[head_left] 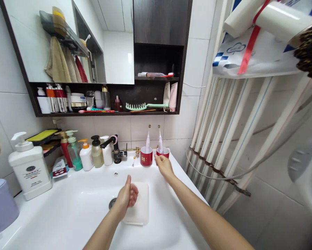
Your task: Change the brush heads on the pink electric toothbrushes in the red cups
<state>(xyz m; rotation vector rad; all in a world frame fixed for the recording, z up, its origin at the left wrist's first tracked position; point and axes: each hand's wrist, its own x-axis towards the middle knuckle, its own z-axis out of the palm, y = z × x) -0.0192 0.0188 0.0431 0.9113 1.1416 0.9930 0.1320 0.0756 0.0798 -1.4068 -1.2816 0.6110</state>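
My right hand (165,167) is at the right red cup (166,152), its curled fingers against the cup's front and left side and covering its lower part. An electric toothbrush (160,140) stands in that cup. Close by on the left is a second red cup (146,159) with gold marking, holding another electric toothbrush (148,140). Over the basin of the white sink (72,208), my left hand (127,196) holds nothing; its thumb points up and its fingers are loosely bent. Below it lies a flat whitish rectangular piece (142,211), partly hidden by the hand.
A black faucet (116,152) stands behind the basin. Several pump bottles line the left rim, with a large white bottle (30,170) and a purple container (2,206) nearer. Above hangs a mirror cabinet (158,113) with toiletries. White pipes (223,125) run along the right.
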